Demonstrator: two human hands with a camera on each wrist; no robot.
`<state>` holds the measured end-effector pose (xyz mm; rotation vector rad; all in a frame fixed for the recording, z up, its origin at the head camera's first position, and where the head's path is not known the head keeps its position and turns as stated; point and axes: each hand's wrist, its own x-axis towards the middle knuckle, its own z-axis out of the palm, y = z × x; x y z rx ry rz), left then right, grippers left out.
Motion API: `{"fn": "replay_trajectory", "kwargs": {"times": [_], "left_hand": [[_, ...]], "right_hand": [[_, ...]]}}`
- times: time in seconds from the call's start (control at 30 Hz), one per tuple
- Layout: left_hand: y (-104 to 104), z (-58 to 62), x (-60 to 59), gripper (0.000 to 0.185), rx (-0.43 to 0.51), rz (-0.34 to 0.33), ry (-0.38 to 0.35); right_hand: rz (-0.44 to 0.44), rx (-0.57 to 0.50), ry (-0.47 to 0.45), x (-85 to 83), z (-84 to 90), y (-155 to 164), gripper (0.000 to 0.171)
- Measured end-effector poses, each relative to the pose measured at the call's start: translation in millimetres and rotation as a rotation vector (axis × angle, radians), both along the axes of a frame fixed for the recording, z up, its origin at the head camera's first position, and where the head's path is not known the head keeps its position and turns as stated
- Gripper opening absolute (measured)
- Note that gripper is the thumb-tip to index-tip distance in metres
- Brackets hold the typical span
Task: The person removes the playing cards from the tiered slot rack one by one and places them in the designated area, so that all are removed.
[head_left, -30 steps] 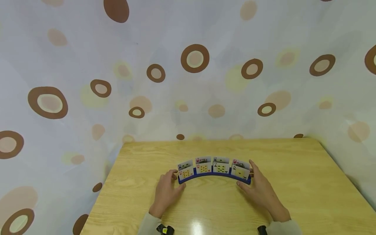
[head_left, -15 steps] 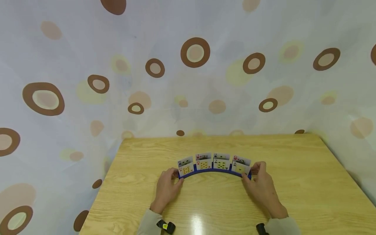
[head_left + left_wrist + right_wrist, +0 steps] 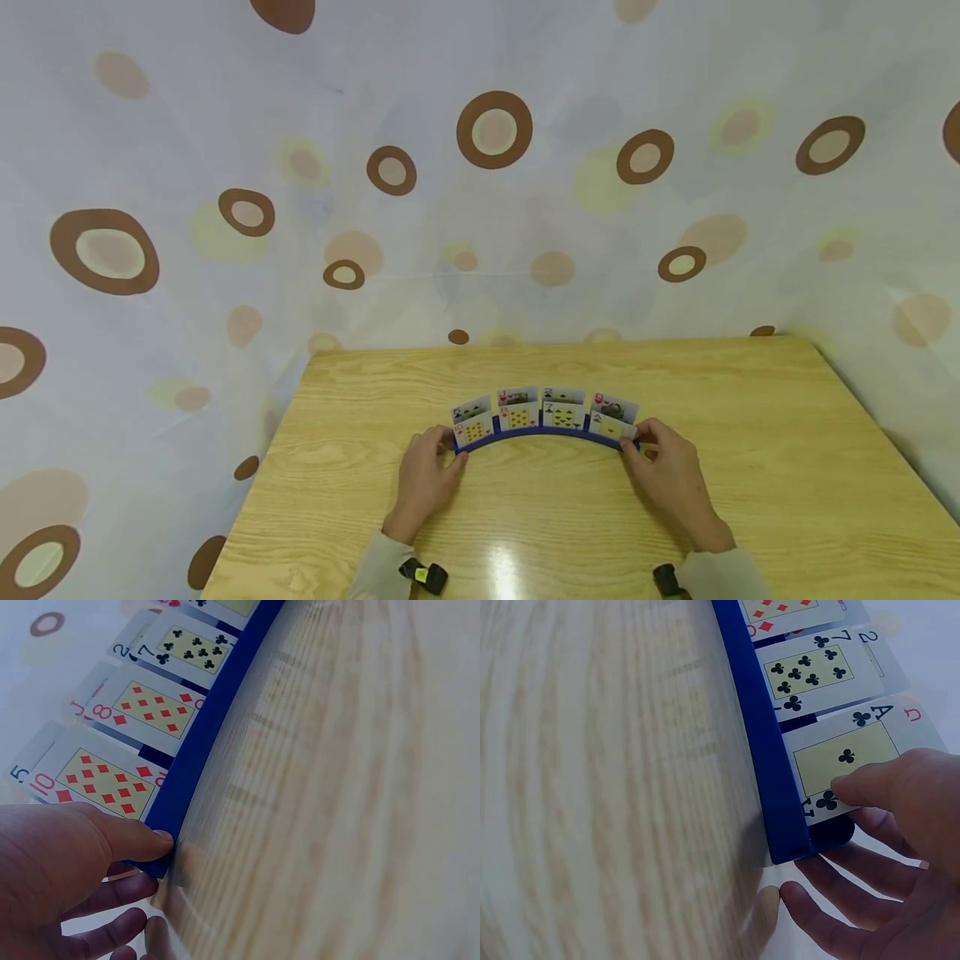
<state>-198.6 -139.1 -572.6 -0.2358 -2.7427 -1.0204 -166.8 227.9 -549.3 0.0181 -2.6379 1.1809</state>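
Note:
A curved blue card holder (image 3: 543, 439) stands on the wooden table (image 3: 757, 433) with two rows of playing cards (image 3: 564, 414) in it. My left hand (image 3: 444, 450) grips the holder's left end. In the left wrist view its thumb lies on the front of the blue card holder (image 3: 196, 746) below the ten of diamonds (image 3: 97, 780), fingers behind. My right hand (image 3: 643, 440) grips the right end. In the right wrist view its thumb rests on the ace of clubs (image 3: 840, 754), with the other fingers behind the blue card holder (image 3: 769, 750).
A curtain with brown and beige circles (image 3: 495, 133) hangs behind the table and along its left and right sides. Bare wood (image 3: 540, 517) lies between my forearms. A small black device (image 3: 423, 575) sits at each wrist.
My right hand has closed in on the holder's right end, its thumb coming onto the front card. The left hand has stayed at the left end. The view has tilted slightly.

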Motion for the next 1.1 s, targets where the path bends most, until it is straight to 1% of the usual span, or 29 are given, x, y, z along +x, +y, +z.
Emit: {"fn": "replay_trajectory", "kwargs": {"times": [0.17, 0.3, 0.47, 0.63, 0.73, 0.9, 1.1], "left_hand": [[-0.3, -0.4, -0.9, 0.024, -0.012, -0.002, 0.0], [0.0, -0.1, -0.6, 0.024, -0.018, -0.004, -0.017], [1.1, 2.1, -0.4, 0.025, -0.01, -0.008, -0.033], [0.7, 3.4, -0.1, 0.026, -0.011, -0.005, -0.023], [0.1, 3.6, 0.6, 0.026, -0.016, 0.0, -0.024], [0.0, 4.0, 1.6, 0.026, -0.016, -0.002, -0.033], [0.8, 3.4, 1.0, 0.026, -0.015, -0.005, -0.036]], "right_hand": [[0.027, -0.019, 0.03, 2.9, 2.6, 2.8, 0.015], [0.029, -0.013, 0.068, 4.5, 4.5, 5.3, 0.019], [0.01, 0.006, 0.123, 4.2, 6.8, 6.5, 0.017], [0.02, 0.0, 0.126, 7.4, 13.4, 3.1, 0.015], [0.039, -0.009, 0.079, 9.6, 18.6, 0.6, 0.013], [0.079, -0.023, -0.057, 12.9, 27.0, -2.8, 0.008], [0.184, -0.037, -0.166, 13.9, 28.5, -5.8, 0.01]]}}
